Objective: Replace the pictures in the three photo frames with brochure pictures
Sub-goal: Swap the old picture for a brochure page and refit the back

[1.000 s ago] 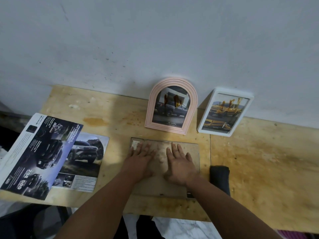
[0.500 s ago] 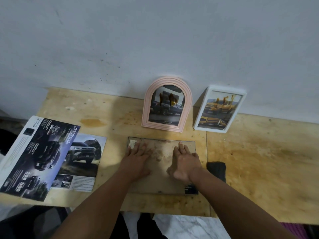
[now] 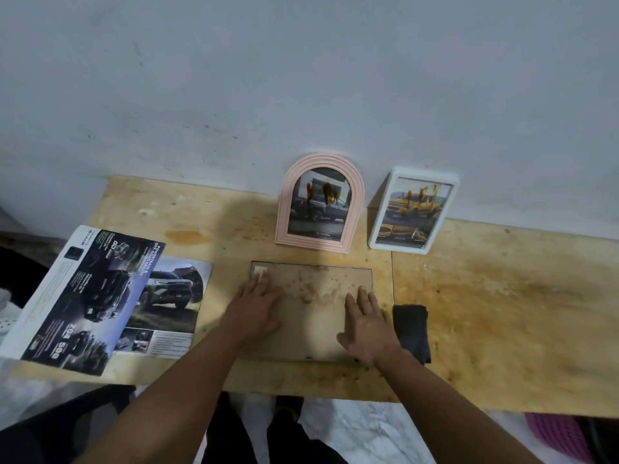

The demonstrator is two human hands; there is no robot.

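While both my palms lie flat with fingers straight, gripping nothing, my left hand [image 3: 256,308] and right hand [image 3: 368,324] press on the backing of the third frame [image 3: 311,289], which lies face down on the wooden table [image 3: 502,313] in front of me. Just right of it sits a dark cloth [image 3: 412,331]. Behind, the pink arched frame [image 3: 320,202] and the white frame [image 3: 413,211] lean on the wall, each already showing a car picture, so I judge 2 of 3 done. The brochure [image 3: 83,296] and a loose car page [image 3: 170,296] lie to my left. Compared with 1 second ago, my hands have slid apart toward the backing's 2 ends.
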